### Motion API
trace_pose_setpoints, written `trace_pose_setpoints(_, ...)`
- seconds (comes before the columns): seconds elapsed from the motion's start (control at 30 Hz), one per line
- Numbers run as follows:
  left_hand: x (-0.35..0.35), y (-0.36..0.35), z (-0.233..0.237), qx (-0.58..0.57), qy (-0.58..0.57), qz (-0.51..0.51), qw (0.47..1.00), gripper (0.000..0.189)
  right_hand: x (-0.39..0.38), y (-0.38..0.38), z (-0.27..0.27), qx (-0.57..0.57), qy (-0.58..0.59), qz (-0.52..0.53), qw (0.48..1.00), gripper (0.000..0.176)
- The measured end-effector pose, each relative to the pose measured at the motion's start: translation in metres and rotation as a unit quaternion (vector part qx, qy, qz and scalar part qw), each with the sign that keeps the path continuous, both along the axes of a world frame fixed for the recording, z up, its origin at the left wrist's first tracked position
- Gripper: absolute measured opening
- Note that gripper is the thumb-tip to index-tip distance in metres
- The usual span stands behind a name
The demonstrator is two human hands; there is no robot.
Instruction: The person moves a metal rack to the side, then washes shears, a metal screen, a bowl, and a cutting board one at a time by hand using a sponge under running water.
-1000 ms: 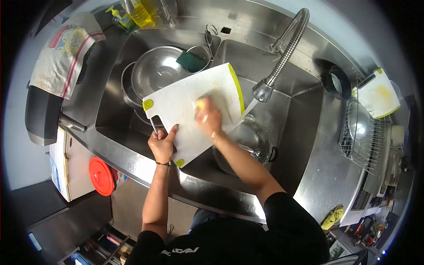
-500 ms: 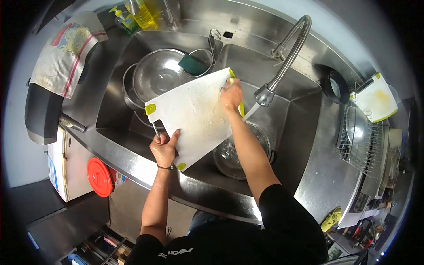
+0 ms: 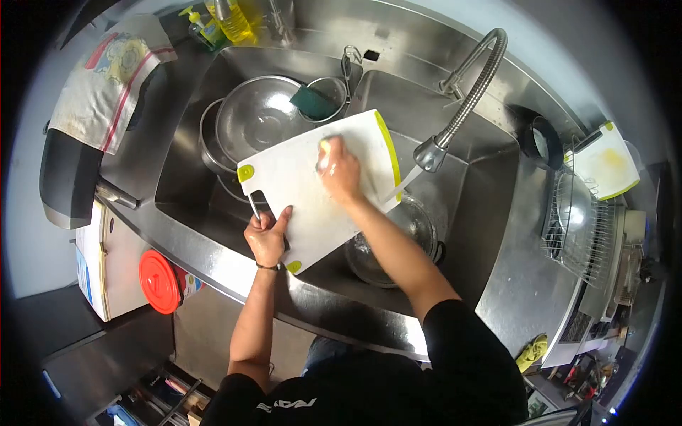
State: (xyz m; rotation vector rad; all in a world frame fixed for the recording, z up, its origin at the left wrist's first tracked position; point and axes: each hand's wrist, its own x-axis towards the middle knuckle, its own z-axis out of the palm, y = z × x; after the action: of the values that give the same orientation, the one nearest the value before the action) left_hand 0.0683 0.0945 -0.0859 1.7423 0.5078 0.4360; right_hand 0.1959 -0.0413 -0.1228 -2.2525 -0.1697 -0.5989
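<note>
A white cutting board (image 3: 320, 206) with lime-green edging is held tilted over the double sink. My left hand (image 3: 267, 238) grips it by the handle side, thumb on the upper face and fingers around the edge. Pressed against the upper part of the board is my right hand (image 3: 339, 170), closed around a yellow sponge (image 3: 325, 145) that is mostly hidden. Water runs from the flexible faucet (image 3: 430, 154) just right of the board. Below, a pot or lidded pan (image 3: 408, 234) sits in the right basin, partly covered by the board and my right forearm.
The left basin holds a large steel bowl (image 3: 249, 117) and a smaller strainer or pan with a green scouring pad (image 3: 312, 104). Soap bottles (image 3: 232, 21) stand at the back left. A dish rack (image 3: 579, 220) and a black pan (image 3: 541, 142) occupy the right counter.
My right hand has slid left across the board from its right edge, uncovering the green rim there. My left hand keeps its hold, and the board has barely shifted.
</note>
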Motion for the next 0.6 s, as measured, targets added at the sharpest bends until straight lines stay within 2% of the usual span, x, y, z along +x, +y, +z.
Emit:
trace_pose_setpoints(0.07,0.0,0.0,0.001,0.001,-0.003,0.002,1.0,0.052,0.036,-0.029,-0.005,0.014,0.03,-0.042,0.999,0.023)
trace_pose_setpoints(0.1,0.0,0.0,0.001,0.001,-0.005,0.002,1.0,0.052,0.051,-0.044,-0.006,0.023,0.092,-0.102,0.99,0.017)
trace_pose_setpoints(0.13,0.002,0.0,0.0,0.001,-0.008,-0.001,1.0,0.052,0.052,-0.04,-0.013,0.024,0.089,-0.101,0.991,0.017)
trace_pose_setpoints(0.2,0.003,0.0,0.001,-0.007,-0.01,-0.004,1.0,0.052,0.038,-0.012,0.0,-0.038,0.054,-0.165,0.984,0.02)
trace_pose_setpoints(0.23,0.003,-0.002,0.003,0.003,-0.004,0.001,1.0,0.052,0.017,0.004,0.009,-0.078,0.015,-0.103,0.991,0.021)
trace_pose_setpoints(0.27,0.002,-0.002,0.004,0.013,0.003,0.007,1.0,0.052,0.005,0.013,0.009,-0.048,-0.036,0.007,0.998,0.021)
trace_pose_setpoints(0.3,0.001,0.0,0.002,0.03,0.024,0.006,0.999,0.052,0.007,0.007,0.008,-0.052,-0.057,0.024,0.997,0.021)
trace_pose_setpoints(0.33,0.001,-0.003,0.002,-0.009,-0.01,0.002,1.0,0.052,0.017,-0.003,0.008,-0.055,-0.079,0.04,0.995,0.021)
trace_pose_setpoints(0.37,0.0,-0.004,0.001,-0.003,-0.012,-0.001,1.0,0.052,0.033,-0.016,0.001,-0.013,-0.011,0.028,0.999,0.022)
trace_pose_setpoints(0.4,-0.001,-0.005,-0.001,0.003,-0.014,-0.004,1.0,0.052,0.045,-0.023,0.008,-0.026,0.014,-0.075,0.997,0.021)
trace_pose_setpoints(0.47,-0.005,-0.013,0.004,-0.009,0.006,0.003,1.0,0.051,0.039,0.0,0.019,-0.014,0.098,-0.165,0.981,0.02)
trace_pose_setpoints(0.53,-0.009,-0.017,-0.006,-0.008,-0.036,0.015,0.999,0.051,-0.005,0.034,0.017,-0.093,-0.02,-0.012,0.995,0.02)
trace_pose_setpoints(0.57,-0.011,-0.017,-0.008,-0.037,-0.024,0.01,0.999,0.051,-0.029,0.045,0.032,-0.088,-0.017,0.122,0.988,0.021)
trace_pose_setpoints(0.6,-0.012,-0.016,-0.01,-0.043,-0.032,0.01,0.999,0.052,-0.03,0.048,0.026,-0.013,-0.038,0.164,0.986,0.032)
